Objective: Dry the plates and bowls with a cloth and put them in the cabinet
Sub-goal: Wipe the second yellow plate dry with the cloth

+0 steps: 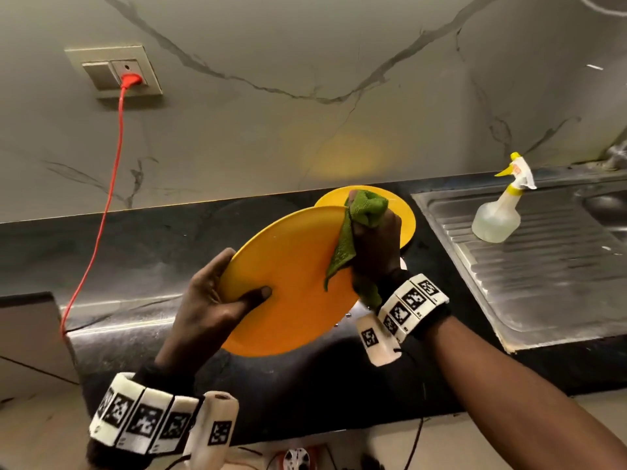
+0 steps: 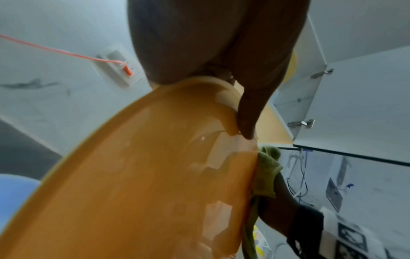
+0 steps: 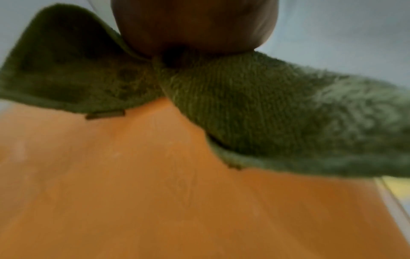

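- Head view: above, looking forward and down at desk (image 1: 142, 239) and wall.
- Left wrist view: very near, under the plate (image 2: 137, 175), facing up.
- Right wrist view: nearest, blurred, cloth (image 3: 266, 108) fills it.
- All share plate and cloth.

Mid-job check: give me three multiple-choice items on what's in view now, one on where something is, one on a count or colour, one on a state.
1. Where does the spray bottle stand?
A. on the sink's steel drainboard
B. in the cabinet
C. on the floor

2. How many yellow plates show in the head view?
A. one
B. two
C. four

3. What is the right hand doing?
A. hanging idle
B. gripping the green cloth against the held plate
C. pulling the red plug

Answers: 1 A, the bottle sits on the ribbed steel. 2 B, one in the left hand, the second plate on the counter behind. 3 B, fingers curl round the cloth at the plate's edge.
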Motion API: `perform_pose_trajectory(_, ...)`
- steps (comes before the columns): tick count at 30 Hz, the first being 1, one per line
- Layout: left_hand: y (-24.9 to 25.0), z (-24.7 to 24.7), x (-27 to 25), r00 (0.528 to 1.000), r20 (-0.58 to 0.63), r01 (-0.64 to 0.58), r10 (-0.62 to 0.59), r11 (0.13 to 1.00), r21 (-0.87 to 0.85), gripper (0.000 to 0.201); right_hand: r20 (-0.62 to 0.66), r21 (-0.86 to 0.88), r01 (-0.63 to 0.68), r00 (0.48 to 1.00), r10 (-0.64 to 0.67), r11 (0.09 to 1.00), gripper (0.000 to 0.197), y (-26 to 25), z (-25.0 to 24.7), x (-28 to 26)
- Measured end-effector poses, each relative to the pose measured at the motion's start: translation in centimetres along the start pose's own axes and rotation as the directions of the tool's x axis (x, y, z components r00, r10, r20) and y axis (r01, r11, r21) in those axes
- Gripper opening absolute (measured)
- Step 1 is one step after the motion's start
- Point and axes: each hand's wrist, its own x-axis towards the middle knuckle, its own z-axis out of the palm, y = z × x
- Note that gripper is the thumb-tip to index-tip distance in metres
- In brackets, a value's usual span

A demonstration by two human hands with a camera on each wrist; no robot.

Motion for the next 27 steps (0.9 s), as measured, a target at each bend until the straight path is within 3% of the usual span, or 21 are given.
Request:
perform_pose_trajectory(3,0.6,0.2,0.6,0.996,0.088,-0.046,0.033,0.988,0.148,0.043,0.095,-0.109,0.183,0.980,-0.173,0.977,0.032,-2.1,-0.2,0.6)
perform_pose_trajectory(6,1.7,1.3,1.2,0.992,0.082,-0.116,0.099,0.964,0.240,0.037,0.180,-0.062,0.436,0.890,-0.420,0.898,0.028,-5.5,-0.3,0.0)
perform_pose_trajectory(8,2.2,1.9,1.3,0.986,0.055,-0.164,0.156,0.956,0.243,0.037,0.219,-0.052,0.498,0.851,-0.477,0.865,0.032,-7.0,0.0,-0.6)
perform_pose_trajectory(10,2.0,2.1,1.1,0.984,0.046,-0.178,0.172,0.952,0.248,0.040,0.228,-0.024,0.481,0.856,-0.463,0.876,0.035,-7.0,0.3,-0.9)
perform_pose_trajectory(13,1.1,1.5,0.6,0.986,-0.009,-0.157,0.166,0.949,0.272,0.035,0.130,0.023,0.332,0.934,-0.332,0.943,0.029,-4.8,0.8,-1.1)
perform_pose_trajectory(16,1.3,0.7,0.2,0.988,-0.070,-0.121,0.136,0.974,0.192,0.032,-0.002,0.160,0.041,0.999,-0.041,0.986,0.026,-2.3,0.2,-0.7)
perform_pose_trajectory(18,1.5,0.6,-0.1,0.989,-0.087,-0.107,0.119,0.985,0.133,0.029,-0.018,0.175,-0.101,0.994,0.106,0.979,0.033,-1.1,-0.4,-0.8)
perform_pose_trajectory(20,1.6,0.7,-0.3,0.992,-0.087,-0.080,0.089,0.992,0.096,0.032,0.030,0.224,-0.297,0.954,0.298,0.928,0.038,-0.6,-0.8,-0.7)
perform_pose_trajectory(21,1.6,0.7,-0.3,0.995,-0.071,-0.062,0.068,0.994,0.085,0.035,0.037,0.228,-0.327,0.944,0.327,0.917,0.038,-0.5,-1.0,-0.6)
perform_pose_trajectory(24,2.0,0.6,0.4,0.999,0.049,0.010,-0.014,0.997,0.083,0.042,-0.001,0.092,-0.044,0.999,0.044,0.995,0.039,-0.6,-1.3,0.3)
perform_pose_trajectory(27,2.7,1.0,1.4,0.986,0.166,-0.018,-0.012,0.984,0.179,0.048,0.138,0.048,0.245,0.959,-0.249,0.968,0.027,-3.5,-1.1,0.4)
